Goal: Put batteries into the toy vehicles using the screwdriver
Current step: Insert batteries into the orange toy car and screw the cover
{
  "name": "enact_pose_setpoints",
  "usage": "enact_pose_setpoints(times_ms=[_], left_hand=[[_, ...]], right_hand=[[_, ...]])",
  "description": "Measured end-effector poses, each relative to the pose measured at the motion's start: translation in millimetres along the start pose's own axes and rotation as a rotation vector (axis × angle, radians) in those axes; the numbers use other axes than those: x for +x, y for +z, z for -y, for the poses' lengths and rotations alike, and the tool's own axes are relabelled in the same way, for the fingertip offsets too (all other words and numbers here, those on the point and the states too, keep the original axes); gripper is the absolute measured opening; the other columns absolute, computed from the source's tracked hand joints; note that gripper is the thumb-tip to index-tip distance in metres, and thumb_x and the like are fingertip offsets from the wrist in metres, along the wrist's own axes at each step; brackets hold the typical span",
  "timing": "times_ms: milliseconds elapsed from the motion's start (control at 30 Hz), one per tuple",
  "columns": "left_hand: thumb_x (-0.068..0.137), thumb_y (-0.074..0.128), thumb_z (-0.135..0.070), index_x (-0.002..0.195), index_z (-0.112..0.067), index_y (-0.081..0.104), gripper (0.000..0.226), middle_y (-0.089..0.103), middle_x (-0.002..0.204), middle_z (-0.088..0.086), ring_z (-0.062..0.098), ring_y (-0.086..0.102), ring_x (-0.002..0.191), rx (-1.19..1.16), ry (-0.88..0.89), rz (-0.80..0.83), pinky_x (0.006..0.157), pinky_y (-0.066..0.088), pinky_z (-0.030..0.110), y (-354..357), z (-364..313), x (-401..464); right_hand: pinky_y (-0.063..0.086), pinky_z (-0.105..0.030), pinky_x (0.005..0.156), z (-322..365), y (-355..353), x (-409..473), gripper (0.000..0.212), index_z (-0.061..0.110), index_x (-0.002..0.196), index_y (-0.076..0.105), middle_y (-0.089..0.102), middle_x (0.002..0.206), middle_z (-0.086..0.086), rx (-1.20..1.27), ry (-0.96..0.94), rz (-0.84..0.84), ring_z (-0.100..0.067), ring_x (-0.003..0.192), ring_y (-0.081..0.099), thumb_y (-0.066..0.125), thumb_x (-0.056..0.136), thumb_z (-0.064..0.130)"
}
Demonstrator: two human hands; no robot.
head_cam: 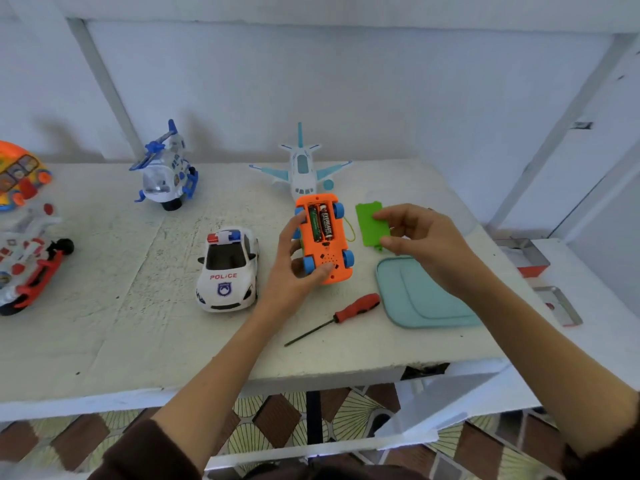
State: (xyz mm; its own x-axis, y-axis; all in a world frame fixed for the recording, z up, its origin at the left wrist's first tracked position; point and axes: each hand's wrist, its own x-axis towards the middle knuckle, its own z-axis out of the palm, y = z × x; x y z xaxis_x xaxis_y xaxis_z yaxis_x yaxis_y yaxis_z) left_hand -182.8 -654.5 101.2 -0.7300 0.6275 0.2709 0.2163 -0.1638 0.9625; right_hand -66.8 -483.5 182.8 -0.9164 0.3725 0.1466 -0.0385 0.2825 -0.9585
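My left hand (294, 268) grips an orange toy car (325, 237) with blue wheels, held upside down above the table. Its battery compartment is uncovered and two batteries (320, 223) lie inside. To the right of the car, my right hand (419, 244) pinches the green battery cover (370, 225) between thumb and fingers. A red-handled screwdriver (341, 315) lies on the table in front of the car, untouched.
A white police car (227, 271) stands left of my hands. A helicopter (166, 171) and a plane (301, 166) stand at the back. A teal tray (415, 296) lies at the right. More toys (24, 237) sit on the table's left edge.
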Motion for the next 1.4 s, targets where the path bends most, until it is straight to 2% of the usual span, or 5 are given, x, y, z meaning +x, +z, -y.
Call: enact_pose_setpoints(times_ms=[233,433,633,1033,1400], left_hand=[[0.081,0.069,-0.014,0.134,-0.05,0.029,0.075,0.047,0.137,0.001,0.011,0.06,0.114,-0.023,-0.047,0.035,0.079,0.056,0.028,-4,9,1],[0.077,0.072,-0.017,0.134,-0.051,0.028,0.079,0.049,0.13,-0.005,0.013,0.061,0.112,-0.026,-0.078,0.053,0.083,0.058,0.035,-5,10,0],[0.081,0.072,-0.008,0.132,-0.051,0.029,0.08,0.046,0.131,-0.006,0.018,0.06,0.114,-0.042,-0.092,0.065,0.082,0.058,0.033,-5,10,-1],[0.076,0.072,-0.018,0.13,-0.056,0.028,0.079,0.045,0.137,0.005,0.025,0.06,0.115,-0.019,-0.094,0.065,0.08,0.057,0.031,-5,13,1],[0.077,0.072,-0.019,0.131,-0.056,0.029,0.079,0.046,0.135,0.002,0.019,0.06,0.114,-0.053,-0.102,0.045,0.084,0.058,0.039,-5,14,1]], right_hand=[[0.05,-0.014,0.067,2,35,13,0.028,0.011,0.099,0.064,0.061,0.084,0.0,0.045,0.055,0.047,0.0,0.071,0.061,0.066,0.077,-0.005],[0.055,-0.019,0.073,-4,49,22,0.024,0.008,0.1,0.065,0.063,0.087,-0.003,0.027,0.071,-0.023,-0.01,0.081,0.062,0.067,0.077,-0.002],[0.055,-0.021,0.075,-5,50,26,0.024,0.007,0.101,0.065,0.062,0.081,0.001,0.033,0.083,-0.038,-0.008,0.078,0.062,0.067,0.078,0.0],[0.055,-0.02,0.076,-7,50,27,0.025,0.007,0.104,0.064,0.063,0.084,0.001,0.024,0.082,-0.022,-0.007,0.08,0.063,0.066,0.08,0.002],[0.042,-0.017,0.067,-20,53,32,0.026,0.008,0.102,0.068,0.053,0.077,0.003,-0.446,-0.278,-0.121,-0.009,0.07,0.049,0.071,0.077,0.013]])
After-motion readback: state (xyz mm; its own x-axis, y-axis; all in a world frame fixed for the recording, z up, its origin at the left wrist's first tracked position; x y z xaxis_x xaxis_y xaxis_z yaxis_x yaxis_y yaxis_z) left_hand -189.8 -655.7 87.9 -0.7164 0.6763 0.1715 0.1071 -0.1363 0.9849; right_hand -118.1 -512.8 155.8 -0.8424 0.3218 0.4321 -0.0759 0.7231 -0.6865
